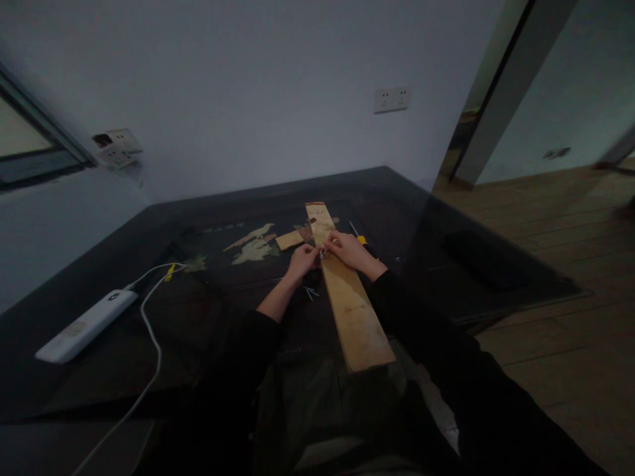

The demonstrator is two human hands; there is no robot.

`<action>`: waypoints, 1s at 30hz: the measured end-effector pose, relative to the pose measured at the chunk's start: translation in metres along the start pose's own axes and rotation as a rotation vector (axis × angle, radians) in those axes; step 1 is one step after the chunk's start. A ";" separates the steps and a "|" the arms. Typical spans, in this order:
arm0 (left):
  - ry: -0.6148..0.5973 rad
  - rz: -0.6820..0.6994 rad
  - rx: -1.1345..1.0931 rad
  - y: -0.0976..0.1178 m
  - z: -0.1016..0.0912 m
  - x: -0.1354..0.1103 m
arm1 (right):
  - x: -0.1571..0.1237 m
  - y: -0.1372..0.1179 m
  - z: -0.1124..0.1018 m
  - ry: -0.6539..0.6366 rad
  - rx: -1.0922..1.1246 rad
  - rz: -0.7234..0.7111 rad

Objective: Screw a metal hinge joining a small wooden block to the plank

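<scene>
A long light wooden board (353,311) lies on the dark table, its near end reaching over the edge towards my lap. My left hand (302,260) is at the board's left edge with thumb and fingertips pinched together. From the right, my right hand (347,249) rests over the board, fingers also pinched. Between both sets of fingertips is a small shiny metal piece (323,253), too small to tell its kind. Several loose nails or screws (311,292) lie left of the board. Beyond my right hand is a tool with a thin metal shaft and yellow on its handle (362,240).
A short wooden piece (289,240) lies left of the board. On the left, a white power strip (89,324) trails a white cable (157,350) across the dark table (198,357). A flat black object (481,258) lies at the right. A wall (258,99) stands behind.
</scene>
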State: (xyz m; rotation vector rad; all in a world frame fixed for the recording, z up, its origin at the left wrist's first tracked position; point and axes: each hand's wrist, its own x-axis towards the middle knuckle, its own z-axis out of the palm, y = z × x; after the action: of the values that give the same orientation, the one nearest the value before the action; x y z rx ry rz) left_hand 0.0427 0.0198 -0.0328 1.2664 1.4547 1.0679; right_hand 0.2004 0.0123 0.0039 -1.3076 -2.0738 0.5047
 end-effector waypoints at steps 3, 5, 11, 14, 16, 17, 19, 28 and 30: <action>-0.033 -0.017 -0.044 0.002 -0.001 -0.002 | 0.000 -0.001 -0.001 0.001 -0.019 -0.003; -0.036 -0.034 -0.064 0.003 -0.001 -0.002 | 0.000 -0.001 -0.001 -0.004 -0.034 -0.007; -0.023 -0.066 -0.124 0.001 0.000 0.000 | -0.001 -0.003 -0.002 -0.002 -0.057 -0.016; -0.047 -0.064 -0.148 0.001 0.000 -0.001 | -0.001 -0.004 -0.002 -0.005 -0.035 -0.019; -0.065 -0.058 -0.155 0.001 -0.001 -0.002 | -0.002 -0.004 -0.002 0.000 -0.027 -0.009; -0.072 -0.057 -0.156 0.001 -0.002 -0.002 | -0.002 -0.004 -0.002 0.004 -0.024 -0.004; -0.086 -0.059 -0.160 0.002 -0.003 -0.003 | -0.001 -0.004 -0.001 0.009 -0.017 -0.005; -0.100 -0.080 -0.191 0.000 -0.004 -0.002 | 0.000 -0.001 0.000 0.009 -0.015 -0.020; -0.102 -0.079 -0.198 0.002 -0.004 -0.003 | 0.000 -0.001 0.000 0.005 -0.007 -0.020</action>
State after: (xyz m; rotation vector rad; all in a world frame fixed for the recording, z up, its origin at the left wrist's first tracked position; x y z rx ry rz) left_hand 0.0395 0.0163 -0.0302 1.0980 1.2785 1.0520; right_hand 0.2003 0.0119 0.0043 -1.2898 -2.0842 0.4856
